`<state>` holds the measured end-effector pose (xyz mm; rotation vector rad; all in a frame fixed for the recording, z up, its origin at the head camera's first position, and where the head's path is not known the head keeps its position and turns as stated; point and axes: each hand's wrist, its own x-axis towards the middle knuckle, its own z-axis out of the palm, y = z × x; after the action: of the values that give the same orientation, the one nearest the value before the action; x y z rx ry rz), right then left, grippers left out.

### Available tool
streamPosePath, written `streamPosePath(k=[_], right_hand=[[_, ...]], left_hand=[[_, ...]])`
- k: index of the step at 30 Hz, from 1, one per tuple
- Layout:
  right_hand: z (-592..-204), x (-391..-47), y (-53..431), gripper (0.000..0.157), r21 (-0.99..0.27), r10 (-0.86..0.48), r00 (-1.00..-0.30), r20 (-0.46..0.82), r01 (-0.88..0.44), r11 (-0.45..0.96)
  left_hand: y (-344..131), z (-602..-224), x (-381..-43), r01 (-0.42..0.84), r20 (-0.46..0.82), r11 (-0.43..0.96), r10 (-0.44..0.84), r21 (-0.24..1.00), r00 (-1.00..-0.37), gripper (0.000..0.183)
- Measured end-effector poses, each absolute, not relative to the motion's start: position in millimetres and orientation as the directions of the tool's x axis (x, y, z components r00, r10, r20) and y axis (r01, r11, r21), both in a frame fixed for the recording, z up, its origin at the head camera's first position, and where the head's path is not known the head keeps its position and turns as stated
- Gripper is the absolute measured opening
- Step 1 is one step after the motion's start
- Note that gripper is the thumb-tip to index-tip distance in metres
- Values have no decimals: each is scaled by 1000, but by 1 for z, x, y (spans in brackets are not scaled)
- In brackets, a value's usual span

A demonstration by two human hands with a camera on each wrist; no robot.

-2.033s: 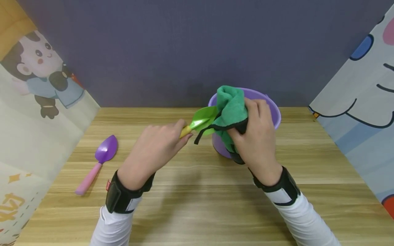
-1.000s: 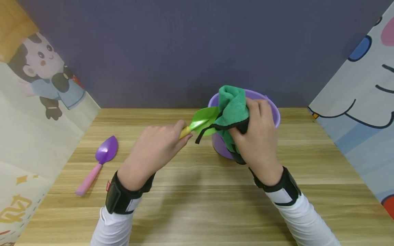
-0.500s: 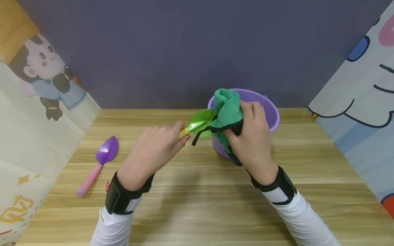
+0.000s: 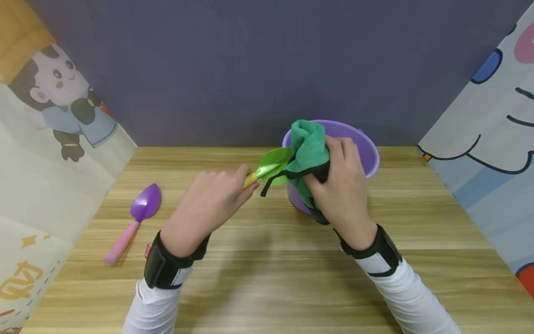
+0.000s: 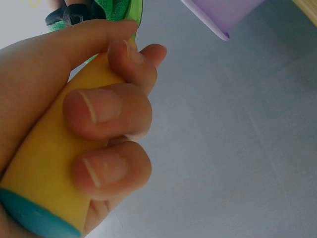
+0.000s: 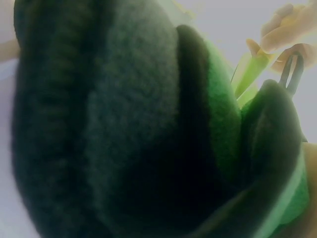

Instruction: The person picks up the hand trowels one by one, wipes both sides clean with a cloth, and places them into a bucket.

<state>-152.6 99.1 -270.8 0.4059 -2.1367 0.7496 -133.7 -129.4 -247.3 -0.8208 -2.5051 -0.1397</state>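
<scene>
My left hand point(image 4: 210, 204) grips the yellow handle point(image 5: 64, 148) of a small trowel with a light green blade point(image 4: 271, 163); in the left wrist view its fingers curl round the handle, which ends in a teal cap. My right hand point(image 4: 346, 190) holds a bunched green cloth point(image 4: 309, 146) with black edging against the blade's far end. The cloth hides the blade's tip, and a black loop point(image 4: 273, 180) hangs from it towards the left hand. Dark folds of the cloth point(image 6: 133, 109) fill most of the right wrist view.
Behind the right hand stands a purple bucket point(image 4: 369, 153), partly covered by cloth and hand. A second trowel point(image 4: 143, 204), purple with a pink handle, lies on the wooden table point(image 4: 267, 283) at the left. A dark wall point(image 4: 217, 74) rises at the back, with printed panels on both sides.
Between one second and half a second ago, my right hand and the cloth shifted slightly left and towards me. The left hand and trowel stay almost where they were.
</scene>
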Motion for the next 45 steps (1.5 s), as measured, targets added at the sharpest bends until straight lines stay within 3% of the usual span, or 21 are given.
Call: streamPosePath(k=[45], right_hand=[[-275,-154,99,53,-381,-34,-648,761,-488,785]], left_hand=[[-132,-250,-133,572,481,818,524,-56,-703,21]])
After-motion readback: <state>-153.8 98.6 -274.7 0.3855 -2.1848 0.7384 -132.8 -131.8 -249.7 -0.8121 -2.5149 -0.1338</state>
